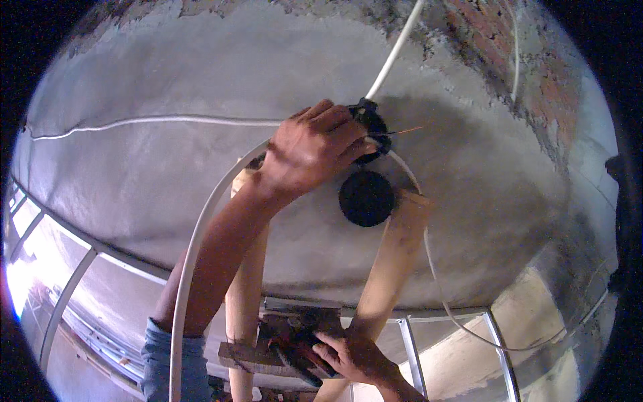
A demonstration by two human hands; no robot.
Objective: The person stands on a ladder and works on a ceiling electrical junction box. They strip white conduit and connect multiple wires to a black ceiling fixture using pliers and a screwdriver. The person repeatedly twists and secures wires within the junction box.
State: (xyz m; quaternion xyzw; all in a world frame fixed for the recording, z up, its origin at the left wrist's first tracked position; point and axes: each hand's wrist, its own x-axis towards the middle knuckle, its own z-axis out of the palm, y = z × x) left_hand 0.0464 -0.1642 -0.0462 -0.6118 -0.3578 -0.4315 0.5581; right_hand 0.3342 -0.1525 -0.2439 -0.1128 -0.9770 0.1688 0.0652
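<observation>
My left hand point(313, 149) is raised, its curled fingers gripping the edge of a round black junction box point(372, 124). A thin bare copper wire point(407, 130) sticks out of the box to the right. White conduits point(395, 55) meet at the box. Just below it shows a black disc point(367, 198), beside the top of a wooden ladder point(392, 268). Lower down, my right hand point(355, 356) closes on what look like red and black pliers point(303, 358) at a wooden crosspiece point(242, 356); part of the tool is hidden under the fingers.
A grey plastered surface point(167, 80) lies behind the box, with exposed brick point(492, 43) at upper right. Loose white conduit point(194, 244) curves past my left arm; a thinner cable point(462, 325) loops down at right. Metal framing point(63, 301) runs along the lower left.
</observation>
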